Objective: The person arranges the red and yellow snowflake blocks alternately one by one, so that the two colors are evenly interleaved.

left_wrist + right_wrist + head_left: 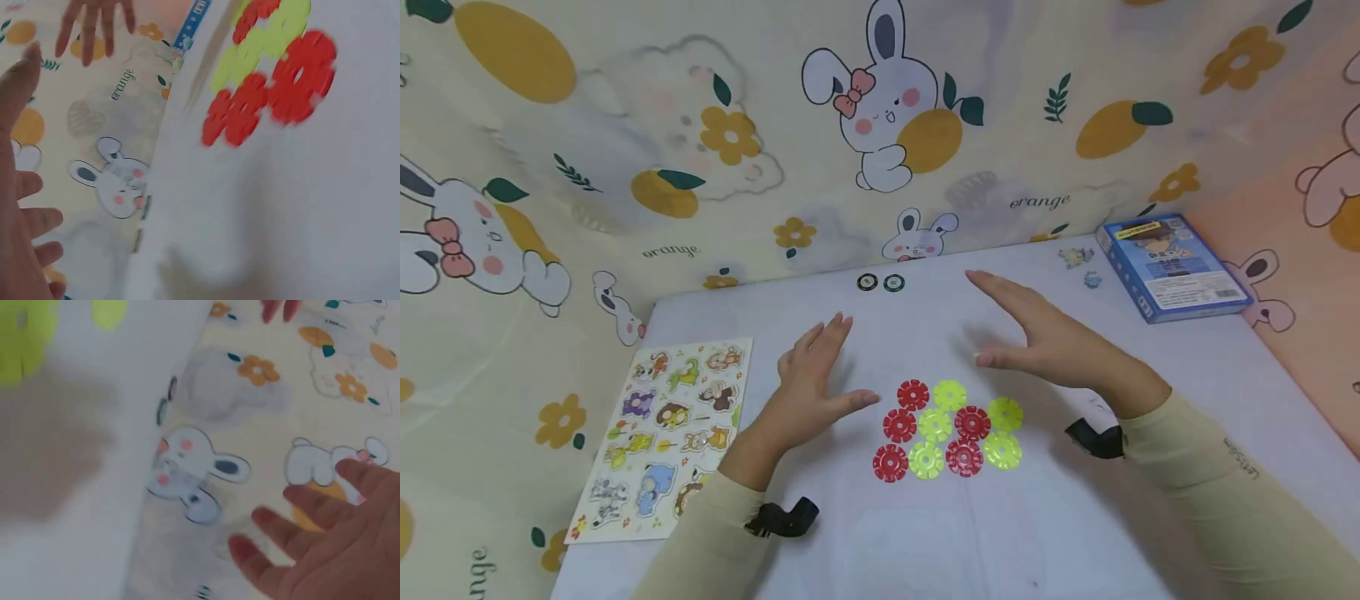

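My left hand (811, 387) hovers left of a cluster of notched plastic discs, its fingers extended and thumb out to the side. Across from it my right hand (1052, 337) is held over the table's right part, fingers straight, thumb apart. Neither hand holds anything. Between and below them lie several red discs (891, 463) and several yellow-green discs (935, 425), set close in rows. In the left wrist view the red discs (303, 78) show beyond the spread left hand (25, 206); the right wrist view has the right hand's spread fingers (306, 550).
Two small black round chips (867, 282) lie by the back edge of the white table (910, 542). At left is a board (647, 527) of animal pictures. A blue box (1172, 267) stands at back right, beside small blue pieces (1092, 280). Patterned cloth (737, 50) hangs behind.
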`<state>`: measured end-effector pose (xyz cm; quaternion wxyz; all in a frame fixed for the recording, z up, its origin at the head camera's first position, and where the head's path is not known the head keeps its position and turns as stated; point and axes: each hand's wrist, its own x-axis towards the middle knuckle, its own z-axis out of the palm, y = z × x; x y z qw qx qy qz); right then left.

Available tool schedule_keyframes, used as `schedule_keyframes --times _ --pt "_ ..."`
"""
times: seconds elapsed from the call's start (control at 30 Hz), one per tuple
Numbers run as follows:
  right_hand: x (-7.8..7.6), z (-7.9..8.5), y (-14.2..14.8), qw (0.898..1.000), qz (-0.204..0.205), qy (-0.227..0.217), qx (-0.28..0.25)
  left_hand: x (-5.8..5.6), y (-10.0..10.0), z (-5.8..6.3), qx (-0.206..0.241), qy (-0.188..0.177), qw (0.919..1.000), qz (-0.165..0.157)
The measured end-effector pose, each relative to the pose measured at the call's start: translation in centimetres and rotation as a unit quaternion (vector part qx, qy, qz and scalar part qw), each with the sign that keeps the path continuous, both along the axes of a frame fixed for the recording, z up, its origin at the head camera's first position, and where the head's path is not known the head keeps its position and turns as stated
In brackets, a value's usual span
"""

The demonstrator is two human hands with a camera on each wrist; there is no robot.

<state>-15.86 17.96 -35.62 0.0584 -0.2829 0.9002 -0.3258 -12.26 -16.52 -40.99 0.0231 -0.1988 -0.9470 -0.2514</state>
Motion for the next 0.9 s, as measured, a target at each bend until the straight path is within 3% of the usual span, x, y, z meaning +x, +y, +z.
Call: schedule_keyframes --times 0.13,0.27,0.43,0.57,0.67,0.8,0.9 --pt "0.2 -2.9 -1.3 0.996 0.003 -0.056 -0.062 0.2 0.9 -2.7 0.113 -0.052 0.9921 0.016" --pt "0.3 -5.8 -2.3 0.990 -0.002 -0.113 -0.085 0.4 2.6 -5.2 0.169 -0.081 0.9810 0.052" --pt "0.4 -9.0 -3.0 0.989 -0.010 -0.144 -0.042 0.5 4.8 -7.3 0.133 -0.051 0.9850 0.098" --pt "0.5 -10.2 -3.2 0.993 -0.007 -0.121 -0.006 0.4 5.8 -8.0 0.066 0.003 0.9938 0.090" --pt "0.6 -10.3 -3.5 0.993 -0.018 -0.118 0.000 0.4 6.1 -8.0 0.045 0.017 0.9950 0.087" --pt "0.7 -10.2 -3.8 0.988 -0.044 -0.147 -0.011 0.3 6.3 -8.1 0.080 0.004 0.9927 0.090" --pt "0.7 -10.1 -3.9 0.982 -0.062 -0.175 -0.033 0.2 6.2 -8.2 0.136 -0.015 0.9852 0.103"
